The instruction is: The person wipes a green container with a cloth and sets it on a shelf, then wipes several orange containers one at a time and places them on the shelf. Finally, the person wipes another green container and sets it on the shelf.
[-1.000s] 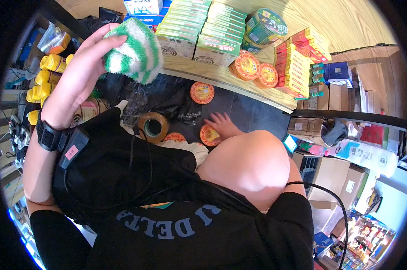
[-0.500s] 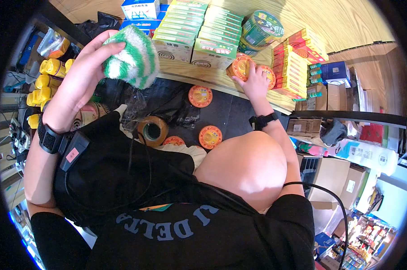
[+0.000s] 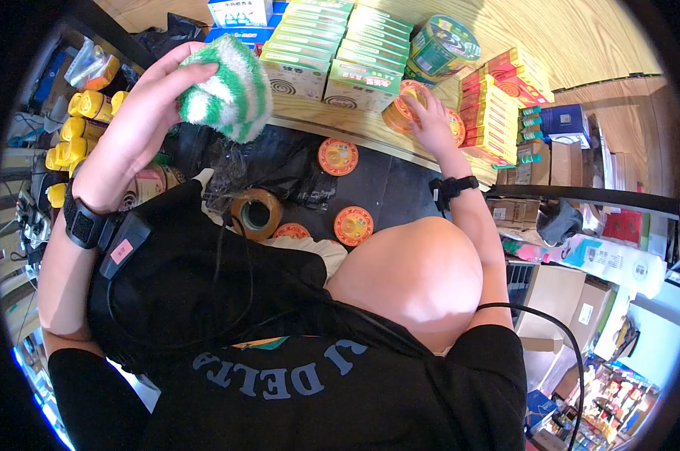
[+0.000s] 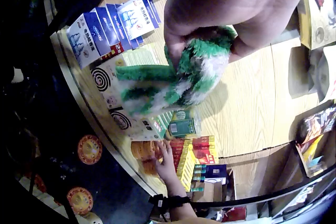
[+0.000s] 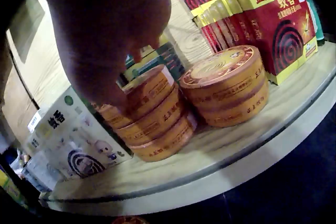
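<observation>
My left hand [image 3: 156, 90] holds a fluffy green-and-white striped cloth [image 3: 231, 90] up in front of the shelf, pinched between thumb and fingers. On the shelf, my right hand [image 3: 435, 129] grips the top one of a stack of round orange mosquito coil tins [image 5: 157, 124]. In the right wrist view the palm and fingers come over this tin from above and hide part of it. A second, lower stack of the same tins [image 5: 226, 87] stands right beside it. Below the shelf, more round tins [image 3: 338, 156] lie on the dark floor.
Green mosquito coil boxes [image 3: 295, 79] stand in rows on the wooden shelf [image 3: 340, 128]. Red-and-yellow boxes [image 3: 490, 120] and a green drum [image 3: 444, 49] are to the right. A roll of brown tape [image 3: 256, 213] and yellow bottles [image 3: 73, 129] sit lower left.
My right hand has risen from beside a floor tin to the tins on the shelf, and has shifted onto the left stack. The left hand keeps the cloth in nearly the same place.
</observation>
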{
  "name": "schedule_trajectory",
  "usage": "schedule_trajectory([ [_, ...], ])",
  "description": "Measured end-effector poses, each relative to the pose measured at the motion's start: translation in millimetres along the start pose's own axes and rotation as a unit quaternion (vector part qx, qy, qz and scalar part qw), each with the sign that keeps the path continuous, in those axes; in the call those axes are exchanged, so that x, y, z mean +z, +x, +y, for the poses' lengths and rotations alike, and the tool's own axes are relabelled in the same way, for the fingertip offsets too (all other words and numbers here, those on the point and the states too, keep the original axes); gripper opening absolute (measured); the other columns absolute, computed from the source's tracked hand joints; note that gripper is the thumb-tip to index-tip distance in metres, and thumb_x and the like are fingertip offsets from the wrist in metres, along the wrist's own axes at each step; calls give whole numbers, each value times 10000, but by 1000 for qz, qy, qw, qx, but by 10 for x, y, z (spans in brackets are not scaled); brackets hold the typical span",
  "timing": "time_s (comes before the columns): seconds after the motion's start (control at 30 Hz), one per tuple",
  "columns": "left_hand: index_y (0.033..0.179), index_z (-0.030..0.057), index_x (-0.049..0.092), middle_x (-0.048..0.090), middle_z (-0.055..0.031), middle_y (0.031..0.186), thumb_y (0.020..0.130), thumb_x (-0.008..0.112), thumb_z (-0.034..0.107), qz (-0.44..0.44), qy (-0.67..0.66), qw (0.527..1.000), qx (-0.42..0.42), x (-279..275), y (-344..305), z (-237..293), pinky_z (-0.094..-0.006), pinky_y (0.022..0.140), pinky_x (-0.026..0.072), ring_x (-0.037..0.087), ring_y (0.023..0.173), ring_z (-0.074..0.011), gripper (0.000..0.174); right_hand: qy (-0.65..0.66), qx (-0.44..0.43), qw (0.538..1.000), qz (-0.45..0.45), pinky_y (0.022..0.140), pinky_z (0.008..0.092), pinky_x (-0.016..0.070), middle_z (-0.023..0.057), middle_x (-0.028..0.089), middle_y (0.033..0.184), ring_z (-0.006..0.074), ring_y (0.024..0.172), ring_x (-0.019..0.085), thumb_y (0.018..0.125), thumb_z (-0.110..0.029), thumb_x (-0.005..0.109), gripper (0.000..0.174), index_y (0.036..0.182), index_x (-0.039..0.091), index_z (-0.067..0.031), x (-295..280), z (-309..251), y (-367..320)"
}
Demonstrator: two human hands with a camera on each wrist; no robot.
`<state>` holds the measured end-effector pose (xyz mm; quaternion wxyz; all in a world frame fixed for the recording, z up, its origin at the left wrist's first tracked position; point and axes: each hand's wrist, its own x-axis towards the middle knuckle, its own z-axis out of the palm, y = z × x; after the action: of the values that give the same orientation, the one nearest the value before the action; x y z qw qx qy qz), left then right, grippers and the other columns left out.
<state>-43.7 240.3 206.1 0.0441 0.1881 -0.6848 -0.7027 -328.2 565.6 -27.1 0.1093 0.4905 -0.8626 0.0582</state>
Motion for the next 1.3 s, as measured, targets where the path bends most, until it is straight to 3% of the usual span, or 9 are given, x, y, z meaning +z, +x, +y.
schedule_trajectory([
  [0.2,1169,67,537,610,-20,1051,879,599,232,-13,-3,1000,-7,-23,46,-43,-270,875,466,591,997,-114,339,20,-15,993,119,913,429,377,102,498,1195,278,1109,494,700,-271,735,598,1214,479,-104,-92,-461,334],
  [0.67,1139,68,552,612,-10,1021,881,597,229,-18,11,1000,-2,-39,60,-73,-259,868,460,590,980,-101,307,-44,80,992,85,749,398,399,55,502,1001,230,919,527,663,-328,756,601,1149,486,-101,20,-633,685],
  [0.77,1142,71,552,611,-9,1023,882,595,233,-30,13,999,-2,-29,49,-80,-259,867,459,590,978,-100,310,-56,42,965,254,744,403,418,73,532,987,249,907,545,696,-235,708,434,1062,526,-89,-71,-751,567],
  [0.83,1149,68,540,601,-9,1040,888,584,229,-33,16,999,-3,-36,49,-70,-263,874,449,579,988,-103,310,44,-32,992,114,742,406,449,105,577,978,287,888,579,722,-159,651,279,972,558,-77,-86,-855,321],
  [0.9,1159,59,517,580,-11,1070,899,561,217,-35,20,999,-4,-52,38,-73,-271,888,430,559,1010,-107,307,25,-102,954,-282,749,416,454,142,593,979,316,936,580,715,-109,610,186,882,563,-39,68,-1167,86],
  [0.97,1160,61,520,581,-8,1068,900,562,221,-21,20,1000,-6,-40,31,-72,-271,889,429,559,1007,-105,308,99,-208,943,-240,771,420,463,132,583,961,319,921,579,750,-154,635,273,982,532,-52,488,-1291,-585],
  [1.03,1165,63,523,583,-7,1072,900,564,223,-28,22,999,-2,-48,36,-84,-272,893,429,558,1011,-104,313,87,-184,922,-329,861,419,426,119,507,1162,296,1092,499,616,-392,791,813,1274,441,-68,800,-1322,-1151],
  [1.13,1177,65,526,584,-6,1083,899,566,225,-54,29,998,5,-96,70,-122,-274,899,429,556,1026,-104,323,67,-144,945,-286,893,413,413,115,490,1240,295,1142,477,561,-422,812,916,1312,420,-72,1101,-1345,-1627],
  [1.3,1161,71,536,594,-5,1064,898,569,230,-32,28,999,6,26,6,-64,-272,890,438,562,1021,-97,309,126,-32,937,-324,847,419,435,134,542,1186,265,1075,541,645,-373,777,685,1188,479,-81,1043,-1383,-1737],
])
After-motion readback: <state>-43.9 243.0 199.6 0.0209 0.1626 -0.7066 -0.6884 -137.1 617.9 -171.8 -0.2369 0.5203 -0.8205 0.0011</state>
